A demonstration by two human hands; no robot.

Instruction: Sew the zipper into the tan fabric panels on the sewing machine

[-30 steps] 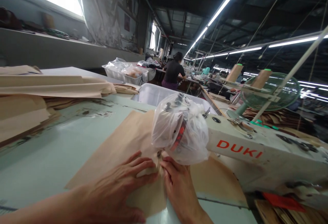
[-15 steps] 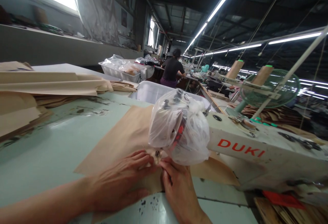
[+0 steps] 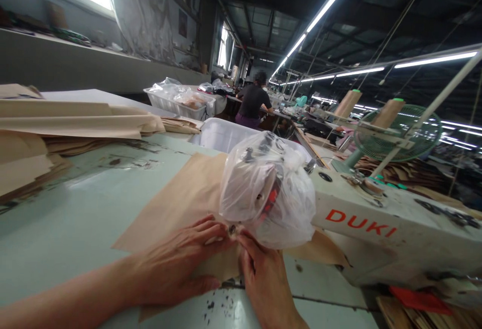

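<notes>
A tan sheet [image 3: 169, 201], cloth or paper I cannot tell, lies under the head of a sewing machine [image 3: 361, 223] marked DUKI. A cloudy plastic bag [image 3: 271, 193] wraps the machine's head. My left hand [image 3: 184, 256] rests flat on the sheet with its fingers stretched toward the small metal presser foot [image 3: 232, 229]. Right of the foot, my right hand [image 3: 263, 273] has thumb and fingers pressed together at the sheet's near edge. Both sets of fingertips are close to the foot. The needle is not clearly visible.
Stacked tan sheets [image 3: 75, 123] lie on the left of the pale green table [image 3: 90, 213]. Behind the machine stands a white plastic bin [image 3: 222, 133]. Thread cones [image 3: 389, 113] and a green fan [image 3: 399, 133] are at right. A person [image 3: 253, 103] sits farther back.
The machine appears slightly farther right as the view shifts. The sheet has slid a little away from me under the foot. Both hands keep nearly the same pose.
</notes>
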